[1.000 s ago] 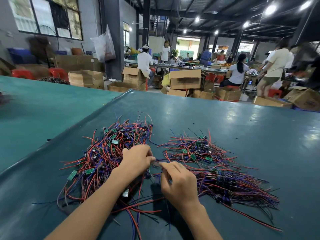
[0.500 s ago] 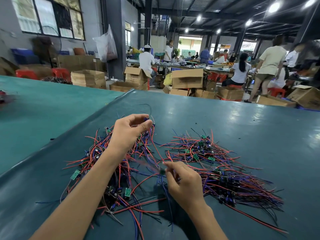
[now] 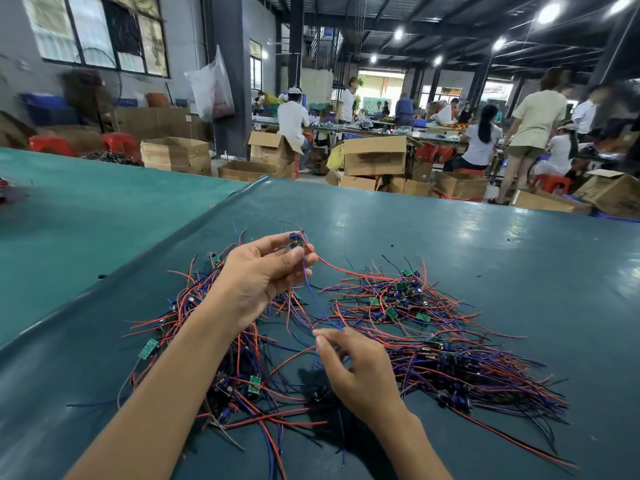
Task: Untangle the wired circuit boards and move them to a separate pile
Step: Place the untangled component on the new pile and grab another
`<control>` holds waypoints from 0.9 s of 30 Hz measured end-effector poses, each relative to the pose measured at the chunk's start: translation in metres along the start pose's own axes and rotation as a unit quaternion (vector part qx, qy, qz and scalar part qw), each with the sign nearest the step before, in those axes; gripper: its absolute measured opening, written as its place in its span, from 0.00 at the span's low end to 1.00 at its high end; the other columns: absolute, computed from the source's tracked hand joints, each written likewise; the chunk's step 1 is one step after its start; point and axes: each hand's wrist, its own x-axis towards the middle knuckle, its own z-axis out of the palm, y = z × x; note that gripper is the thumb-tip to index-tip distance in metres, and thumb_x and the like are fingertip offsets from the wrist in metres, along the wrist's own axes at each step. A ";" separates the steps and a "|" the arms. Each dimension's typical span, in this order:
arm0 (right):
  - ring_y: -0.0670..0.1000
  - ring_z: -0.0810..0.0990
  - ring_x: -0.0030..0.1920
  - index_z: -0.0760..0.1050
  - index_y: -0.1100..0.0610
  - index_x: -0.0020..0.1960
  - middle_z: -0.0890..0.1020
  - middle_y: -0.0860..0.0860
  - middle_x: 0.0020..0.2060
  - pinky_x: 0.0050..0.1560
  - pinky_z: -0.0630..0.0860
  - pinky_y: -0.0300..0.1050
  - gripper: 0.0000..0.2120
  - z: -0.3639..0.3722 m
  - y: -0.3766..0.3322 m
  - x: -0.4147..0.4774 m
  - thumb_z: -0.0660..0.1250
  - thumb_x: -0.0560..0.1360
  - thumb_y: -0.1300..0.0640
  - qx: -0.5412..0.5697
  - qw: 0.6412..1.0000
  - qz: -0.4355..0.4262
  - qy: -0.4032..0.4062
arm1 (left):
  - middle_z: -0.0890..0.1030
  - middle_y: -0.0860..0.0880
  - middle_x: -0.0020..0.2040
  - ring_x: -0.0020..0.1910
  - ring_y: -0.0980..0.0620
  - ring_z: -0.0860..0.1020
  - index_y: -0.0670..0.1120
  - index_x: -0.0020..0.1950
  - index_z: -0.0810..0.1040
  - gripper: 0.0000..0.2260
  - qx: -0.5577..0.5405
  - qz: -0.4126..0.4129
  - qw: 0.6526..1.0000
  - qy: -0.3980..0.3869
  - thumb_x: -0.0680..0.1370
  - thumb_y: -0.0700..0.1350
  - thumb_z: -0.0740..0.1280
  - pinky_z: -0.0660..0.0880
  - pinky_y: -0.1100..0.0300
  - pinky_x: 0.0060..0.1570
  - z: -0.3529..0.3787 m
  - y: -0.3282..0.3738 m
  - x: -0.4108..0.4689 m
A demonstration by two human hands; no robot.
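I hold one circuit board [image 3: 295,244] up over the tangled pile [image 3: 207,341], its wires trailing down.

My left hand [image 3: 263,278] pinches the board between thumb and curled fingertips, above the far side of the tangled pile, on the near left of the table [image 3: 450,237]. A blue wire [image 3: 311,292] hangs from the board to my right hand [image 3: 353,368], whose thumb and forefinger are pressed together on its low end, the other fingers loosely curled. A red wire [image 3: 337,270] sags from the board into the second pile [image 3: 433,327], which lies just right of my hands. Loose red and blue strands from both piles cross between them, under the hanging wire. Past the table's far edge stand cardboard boxes [image 3: 374,154] and people at benches.
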 end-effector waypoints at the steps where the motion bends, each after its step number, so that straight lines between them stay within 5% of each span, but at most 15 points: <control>1: 0.41 0.79 0.37 0.84 0.50 0.54 0.82 0.37 0.41 0.41 0.77 0.42 0.09 0.000 0.003 0.001 0.68 0.78 0.51 0.021 0.999 0.024 0.021 | 0.86 0.40 0.49 0.45 0.46 0.86 0.38 0.59 0.78 0.14 -0.005 -0.008 1.000 -0.012 0.75 0.33 0.69 0.83 0.58 0.40 0.001 -0.002 -0.002; 4: 0.43 0.81 0.37 0.83 0.45 0.55 0.84 0.40 0.38 0.41 0.77 0.41 0.12 0.000 0.009 0.005 0.72 0.77 0.61 0.105 0.988 0.094 0.064 | 0.85 0.39 0.52 0.46 0.45 0.86 0.40 0.62 0.78 0.20 0.012 -0.027 0.999 -0.039 0.70 0.36 0.72 0.83 0.57 0.39 0.002 -0.013 -0.009; 7: 0.41 0.79 0.36 0.81 0.45 0.61 0.84 0.38 0.41 0.39 0.73 0.34 0.14 -0.002 0.009 0.009 0.72 0.76 0.56 0.146 0.982 0.085 0.084 | 0.85 0.39 0.55 0.46 0.44 0.86 0.41 0.64 0.78 0.22 0.019 -0.051 0.997 -0.052 0.70 0.37 0.74 0.82 0.57 0.37 0.004 -0.029 -0.013; 11: 0.44 0.84 0.51 0.82 0.52 0.62 0.85 0.41 0.54 0.53 0.79 0.41 0.14 -0.003 0.005 0.010 0.71 0.76 0.55 0.180 0.978 0.049 0.098 | 0.85 0.39 0.55 0.43 0.44 0.86 0.41 0.62 0.79 0.21 0.020 -0.082 0.995 -0.048 0.69 0.39 0.75 0.82 0.56 0.36 -0.001 -0.054 -0.015; 15: 0.47 0.85 0.42 0.87 0.50 0.50 0.87 0.47 0.42 0.46 0.78 0.40 0.07 -0.008 0.002 0.012 0.72 0.77 0.59 0.232 0.961 0.107 0.105 | 0.85 0.39 0.50 0.39 0.46 0.85 0.39 0.59 0.80 0.20 0.002 -0.091 0.995 -0.028 0.68 0.39 0.77 0.81 0.56 0.37 -0.010 -0.077 -0.021; 18: 0.49 0.76 0.30 0.87 0.52 0.40 0.83 0.54 0.31 0.32 0.72 0.41 0.08 -0.013 0.004 0.014 0.72 0.75 0.52 0.267 0.940 0.170 0.125 | 0.84 0.37 0.51 0.39 0.47 0.83 0.40 0.59 0.83 0.21 0.020 -0.075 0.996 -0.044 0.68 0.43 0.80 0.81 0.55 0.37 -0.011 -0.085 -0.024; 27: 0.52 0.75 0.29 0.85 0.60 0.39 0.82 0.56 0.30 0.30 0.68 0.42 0.18 -0.020 0.004 0.019 0.76 0.69 0.44 0.379 0.876 0.285 0.086 | 0.85 0.40 0.48 0.43 0.49 0.83 0.44 0.51 0.86 0.19 0.055 -0.038 0.994 -0.089 0.66 0.53 0.83 0.79 0.57 0.36 -0.001 -0.102 -0.043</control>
